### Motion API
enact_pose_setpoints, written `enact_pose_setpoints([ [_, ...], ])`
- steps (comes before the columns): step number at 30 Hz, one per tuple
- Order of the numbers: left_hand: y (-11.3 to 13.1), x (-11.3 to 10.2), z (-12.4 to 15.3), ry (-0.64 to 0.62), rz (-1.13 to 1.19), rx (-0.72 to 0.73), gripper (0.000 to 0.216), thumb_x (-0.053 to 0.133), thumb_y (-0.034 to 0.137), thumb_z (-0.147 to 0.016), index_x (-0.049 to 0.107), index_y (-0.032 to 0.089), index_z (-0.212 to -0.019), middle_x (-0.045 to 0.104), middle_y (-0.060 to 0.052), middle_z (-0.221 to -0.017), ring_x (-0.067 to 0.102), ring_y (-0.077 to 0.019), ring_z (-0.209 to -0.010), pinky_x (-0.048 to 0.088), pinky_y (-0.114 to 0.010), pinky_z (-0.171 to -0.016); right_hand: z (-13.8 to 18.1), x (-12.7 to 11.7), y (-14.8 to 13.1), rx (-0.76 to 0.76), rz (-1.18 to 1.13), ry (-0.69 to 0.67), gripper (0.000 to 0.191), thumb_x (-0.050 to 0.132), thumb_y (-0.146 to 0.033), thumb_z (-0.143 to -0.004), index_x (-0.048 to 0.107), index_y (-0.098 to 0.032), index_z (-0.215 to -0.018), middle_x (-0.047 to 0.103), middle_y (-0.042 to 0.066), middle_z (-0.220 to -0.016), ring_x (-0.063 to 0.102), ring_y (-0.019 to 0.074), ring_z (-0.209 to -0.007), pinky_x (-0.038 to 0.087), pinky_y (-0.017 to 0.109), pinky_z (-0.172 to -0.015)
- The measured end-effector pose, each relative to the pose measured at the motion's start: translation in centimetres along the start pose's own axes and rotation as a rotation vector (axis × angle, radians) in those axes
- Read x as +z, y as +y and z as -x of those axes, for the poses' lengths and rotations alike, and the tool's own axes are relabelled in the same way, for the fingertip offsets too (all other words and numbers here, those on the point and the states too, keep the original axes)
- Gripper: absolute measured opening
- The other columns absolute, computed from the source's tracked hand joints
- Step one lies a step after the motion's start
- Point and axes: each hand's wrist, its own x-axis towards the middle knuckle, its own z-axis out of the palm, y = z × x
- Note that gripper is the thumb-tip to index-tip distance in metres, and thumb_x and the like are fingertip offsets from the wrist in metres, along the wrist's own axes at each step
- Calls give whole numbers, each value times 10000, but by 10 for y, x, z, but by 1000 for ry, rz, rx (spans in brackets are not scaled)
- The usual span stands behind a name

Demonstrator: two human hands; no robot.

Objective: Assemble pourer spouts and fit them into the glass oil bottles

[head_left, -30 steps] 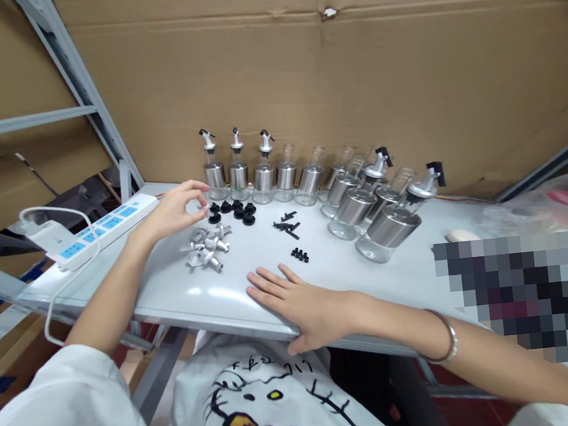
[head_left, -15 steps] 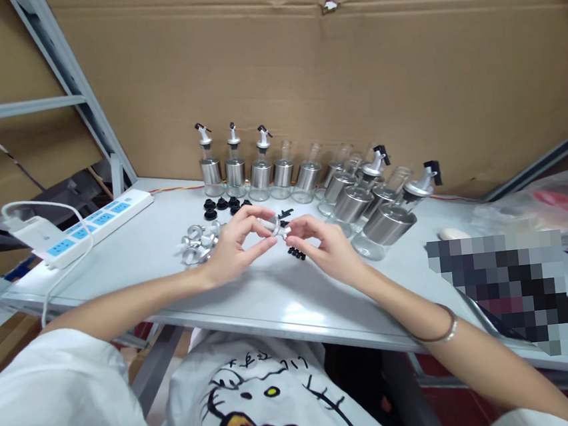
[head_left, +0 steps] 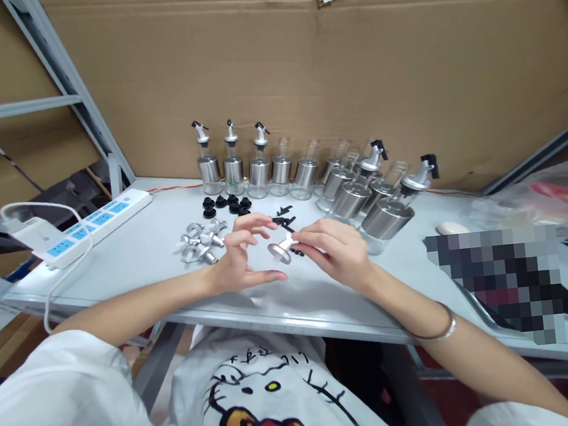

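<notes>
Pinched by its narrow end in my right hand [head_left: 338, 251] is a silver pourer spout [head_left: 280, 251], its round flange turned toward the left. My left hand [head_left: 238, 261] is open just beside the flange, thumb and fingers spread apart and apparently clear of it. To the left of that hand lies a loose group of similar silver spouts [head_left: 198, 251]. Black ribbed stoppers [head_left: 209, 212] sit behind them. Thin black levers [head_left: 284, 211] lie beyond my fingertips, and small black pieces [head_left: 298, 252] are partly hidden behind the held spout.
Glass bottles with metal sleeves [head_left: 259, 173] line the back; several carry pourers, others have bare necks. A white power strip [head_left: 106, 220] with a cable lies at left. At right are a plastic bag [head_left: 528, 199], a white object [head_left: 452, 228] and a blurred-out dark item [head_left: 501, 279].
The spout has left my left fingers and now sits in my right hand alone, flange lower and turned. My left hand has opened wider. The view has shifted slightly.
</notes>
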Motion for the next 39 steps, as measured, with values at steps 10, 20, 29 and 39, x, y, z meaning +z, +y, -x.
enact_pose_setpoints([
  [10, 2, 7, 11, -397, -53, -202, 387, 537, 432, -918, 412, 257, -1240, 646, -50, -955, 652, -153, -820, 537, -301, -788, -1, 2, 5, 74, -128, -41, 104, 560, -206, -913, 660, -196, -887, 688, 60, -883, 665, 154, -794, 562, 299, -682],
  [20, 3, 5, 8, -516, -234, -253, 329, 528, 465, -913, 538, 205, -1114, 688, -61, -948, 637, -177, -837, 487, -313, -821, -2, 4, 7, 1, -82, -96, 123, 541, -176, -921, 661, -168, -896, 692, 71, -865, 648, 159, -785, 552, 298, -684],
  [29, 4, 0, 7, -487, -255, -177, 273, 448, 411, -966, 489, 203, -1137, 679, -62, -1016, 621, -172, -907, 463, -310, -845, -1, 4, 5, 66, -119, -106, 130, 532, -184, -933, 643, -169, -998, 692, 79, -921, 646, 168, -852, 549, 319, -741],
  [39, 4, 1, 11, -510, -265, -186, 277, 393, 417, -983, 447, 196, -1140, 668, -55, -1036, 589, -162, -877, 490, -294, -824, 0, 8, 6, 91, -146, -202, 213, 473, -202, -962, 619, -193, -1116, 683, 94, -1054, 612, 205, -981, 531, 387, -833],
])
